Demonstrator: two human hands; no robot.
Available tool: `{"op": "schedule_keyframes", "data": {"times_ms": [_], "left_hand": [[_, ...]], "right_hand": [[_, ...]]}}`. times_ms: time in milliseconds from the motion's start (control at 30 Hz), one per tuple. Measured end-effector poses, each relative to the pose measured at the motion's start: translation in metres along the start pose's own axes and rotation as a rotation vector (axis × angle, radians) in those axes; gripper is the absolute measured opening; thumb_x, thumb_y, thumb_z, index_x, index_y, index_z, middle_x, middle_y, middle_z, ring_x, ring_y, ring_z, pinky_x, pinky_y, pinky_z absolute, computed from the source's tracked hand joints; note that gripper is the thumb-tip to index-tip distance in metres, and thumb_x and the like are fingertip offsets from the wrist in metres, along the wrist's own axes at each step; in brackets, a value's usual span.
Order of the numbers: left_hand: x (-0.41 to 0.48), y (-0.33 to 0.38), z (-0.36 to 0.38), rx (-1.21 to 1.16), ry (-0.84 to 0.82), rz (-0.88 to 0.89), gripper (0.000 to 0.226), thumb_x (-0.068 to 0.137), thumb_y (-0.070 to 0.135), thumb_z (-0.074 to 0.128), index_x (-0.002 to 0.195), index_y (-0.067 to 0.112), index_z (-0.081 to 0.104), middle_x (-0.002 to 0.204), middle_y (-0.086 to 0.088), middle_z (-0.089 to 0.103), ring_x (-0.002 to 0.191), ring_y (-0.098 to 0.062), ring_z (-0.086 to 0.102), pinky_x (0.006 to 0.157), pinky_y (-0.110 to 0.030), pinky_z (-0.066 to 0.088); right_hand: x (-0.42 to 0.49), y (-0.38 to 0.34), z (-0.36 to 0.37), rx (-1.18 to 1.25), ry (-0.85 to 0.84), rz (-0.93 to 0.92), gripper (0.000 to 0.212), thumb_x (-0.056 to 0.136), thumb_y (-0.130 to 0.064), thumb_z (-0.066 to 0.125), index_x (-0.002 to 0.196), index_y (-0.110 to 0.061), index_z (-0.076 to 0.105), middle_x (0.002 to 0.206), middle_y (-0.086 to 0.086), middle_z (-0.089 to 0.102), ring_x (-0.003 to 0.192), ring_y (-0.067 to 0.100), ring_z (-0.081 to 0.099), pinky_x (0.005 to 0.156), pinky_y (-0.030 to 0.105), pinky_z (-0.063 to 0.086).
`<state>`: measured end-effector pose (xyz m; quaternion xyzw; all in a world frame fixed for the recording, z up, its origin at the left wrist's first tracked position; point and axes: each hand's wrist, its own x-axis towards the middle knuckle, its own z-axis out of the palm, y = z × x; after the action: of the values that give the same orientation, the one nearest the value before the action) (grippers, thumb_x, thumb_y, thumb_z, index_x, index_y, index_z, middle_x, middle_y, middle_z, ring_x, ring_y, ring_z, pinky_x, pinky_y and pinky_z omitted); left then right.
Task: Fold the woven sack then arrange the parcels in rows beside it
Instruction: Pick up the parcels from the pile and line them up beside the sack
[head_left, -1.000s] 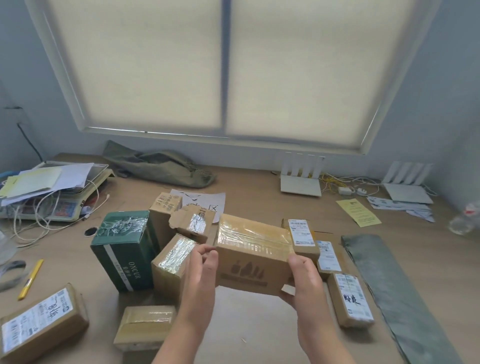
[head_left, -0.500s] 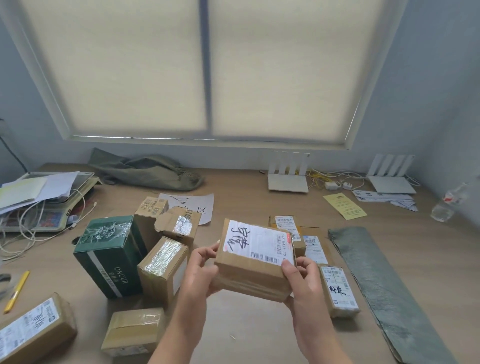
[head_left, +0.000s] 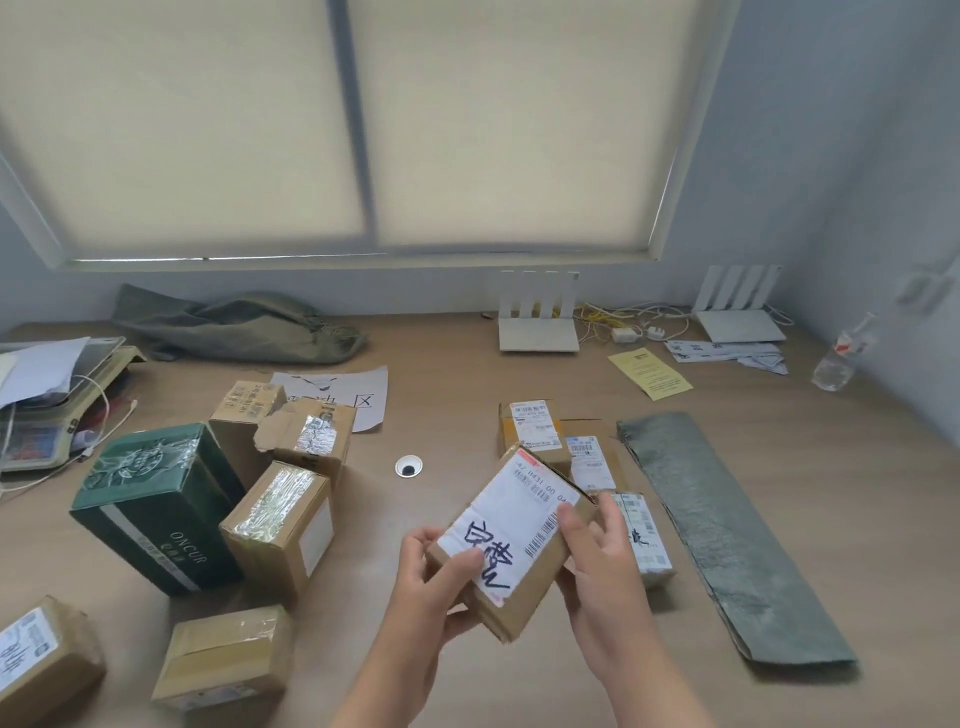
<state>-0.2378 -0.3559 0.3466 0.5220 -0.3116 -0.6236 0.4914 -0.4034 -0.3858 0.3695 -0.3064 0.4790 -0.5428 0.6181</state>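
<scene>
Head view | flat grey-green woven sack (head_left: 727, 530) folded on table (head_left: 831, 493) | three labelled parcels (head_left: 592, 457) rowed beside it | both hands (head_left: 441, 577) gripping brown labelled cardboard parcel (head_left: 511, 540) aloft | several boxes (head_left: 275, 525) left unsorted

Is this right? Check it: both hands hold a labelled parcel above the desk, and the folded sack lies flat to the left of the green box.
Not quite. The head view shows the folded sack lying flat at the far right of the desk, not left of the green box. Both hands, left hand and right hand, do hold the labelled parcel.
</scene>
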Motion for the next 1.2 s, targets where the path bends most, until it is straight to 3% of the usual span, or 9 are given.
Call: {"op": "schedule_keyframes", "data": {"times_ms": [100,300,400,500,600,667,767,933,1200], "left_hand": [[0.010,-0.022,0.018,-0.062,0.053,-0.068,0.059,0.060,0.032,0.081,0.097,0.014,0.039,0.102,-0.019,0.073,0.087,-0.026,0.071,0.077,-0.042,0.059],[0.038,-0.073,0.042,0.030,0.156,-0.187,0.046,0.077,0.042,0.070,0.103,0.015,0.045,0.106,-0.011,0.070,0.092,-0.019,0.068,0.092,-0.042,0.055],[0.057,-0.098,0.049,0.181,0.155,-0.236,0.052,0.069,0.048,0.066,0.117,0.037,0.049,0.099,0.004,0.079,0.094,-0.016,0.074,0.099,-0.045,0.053],[0.071,-0.124,0.060,0.254,0.142,-0.235,0.043,0.089,0.034,0.064,0.127,0.041,0.046,0.099,0.016,0.077,0.093,-0.007,0.074,0.090,-0.035,0.055],[0.080,-0.141,0.071,0.294,0.149,-0.209,0.044,0.096,0.021,0.062,0.131,0.041,0.043,0.111,0.023,0.070,0.095,0.003,0.070,0.084,-0.023,0.051],[0.088,-0.151,0.076,0.317,0.146,-0.203,0.048,0.093,0.016,0.064,0.130,0.039,0.046,0.115,0.022,0.070,0.096,0.008,0.069,0.088,-0.024,0.052],[0.102,-0.162,0.080,0.389,0.153,-0.203,0.052,0.084,0.022,0.067,0.128,0.044,0.049,0.113,0.025,0.071,0.096,0.009,0.067,0.097,-0.033,0.054],[0.127,-0.165,0.082,0.503,0.186,-0.161,0.044,0.081,0.033,0.068,0.119,0.050,0.054,0.108,0.030,0.071,0.099,0.005,0.068,0.096,-0.034,0.054],[0.172,-0.154,0.086,0.574,0.218,-0.108,0.042,0.089,0.026,0.066,0.111,0.060,0.053,0.102,0.041,0.067,0.094,0.017,0.062,0.085,-0.019,0.049]], "right_hand": [[0.004,0.010,-0.016,-0.139,-0.062,0.093,0.026,0.102,-0.022,0.051,0.127,-0.031,0.054,0.113,0.000,0.075,0.104,0.021,0.072,0.094,0.046,0.056],[0.013,0.037,-0.057,-0.506,-0.140,0.147,0.050,0.095,-0.019,0.059,0.137,-0.043,0.045,0.117,-0.020,0.071,0.103,-0.001,0.068,0.098,0.032,0.053],[0.023,0.045,-0.082,-0.582,-0.166,0.168,0.065,0.087,-0.014,0.066,0.141,-0.038,0.040,0.122,-0.020,0.068,0.108,-0.005,0.064,0.097,0.024,0.051],[0.039,0.056,-0.106,-0.653,-0.191,0.181,0.069,0.083,-0.009,0.068,0.140,-0.034,0.042,0.123,-0.017,0.068,0.112,-0.004,0.063,0.097,0.020,0.050],[0.058,0.070,-0.121,-0.751,-0.168,0.187,0.067,0.082,-0.010,0.068,0.130,-0.048,0.042,0.122,-0.027,0.064,0.110,-0.012,0.059,0.098,0.016,0.047],[0.071,0.082,-0.126,-0.810,-0.147,0.188,0.068,0.082,-0.012,0.069,0.129,-0.051,0.038,0.126,-0.027,0.060,0.116,-0.007,0.058,0.102,0.018,0.045],[0.092,0.101,-0.131,-0.879,-0.120,0.204,0.078,0.079,-0.019,0.069,0.147,-0.039,0.036,0.136,-0.021,0.058,0.124,0.002,0.055,0.107,0.027,0.045],[0.119,0.108,-0.130,-0.971,-0.061,0.219,0.076,0.089,-0.013,0.062,0.156,-0.021,0.026,0.148,-0.003,0.052,0.134,0.018,0.049,0.109,0.029,0.039],[0.170,0.107,-0.122,-1.038,-0.043,0.245,0.079,0.094,-0.017,0.061,0.159,-0.016,0.015,0.146,0.007,0.053,0.132,0.025,0.050,0.104,0.028,0.039]]}}
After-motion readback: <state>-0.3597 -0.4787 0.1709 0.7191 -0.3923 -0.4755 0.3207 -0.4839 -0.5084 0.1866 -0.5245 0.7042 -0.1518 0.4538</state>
